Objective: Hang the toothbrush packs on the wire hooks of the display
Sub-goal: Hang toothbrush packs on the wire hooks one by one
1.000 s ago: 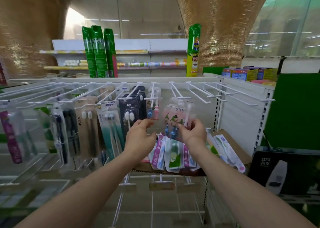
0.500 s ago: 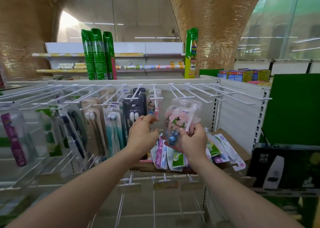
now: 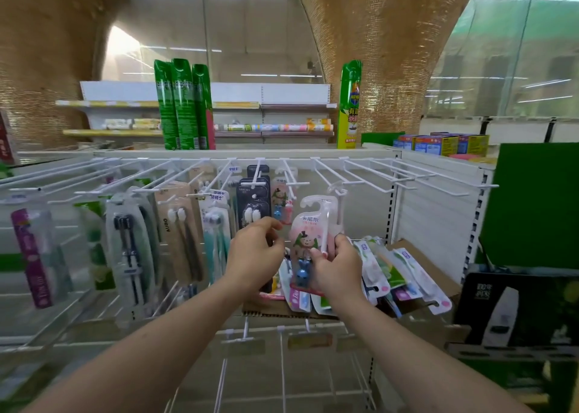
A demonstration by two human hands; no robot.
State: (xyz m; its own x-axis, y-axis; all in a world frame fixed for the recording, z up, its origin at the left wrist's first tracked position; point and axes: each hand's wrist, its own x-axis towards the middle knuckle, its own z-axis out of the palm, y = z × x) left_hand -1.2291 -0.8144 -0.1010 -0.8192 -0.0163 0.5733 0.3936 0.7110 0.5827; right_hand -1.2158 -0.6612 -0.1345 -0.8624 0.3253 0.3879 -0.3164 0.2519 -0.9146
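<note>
Head view showed the right hand (image 3: 336, 267) pinching a pink toothbrush pack (image 3: 308, 227) at centre frame, below the bare wire hook (image 3: 336, 177); the left hand (image 3: 255, 253) curled, apparently holding nothing. Best to lift its hanger hole level with the hook tip, then slide back.

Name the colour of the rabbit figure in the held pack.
Blue rabbit figure, head view.

Right hand (image 3: 336, 267) grips pink toothbrush pack (image 3: 308, 234) below empty wire hooks (image 3: 354, 174); left hand (image 3: 255, 254), fingers curled, just beside it; hung packs (image 3: 178, 231) at left, loose packs in cardboard box (image 3: 416, 256) behind
</note>
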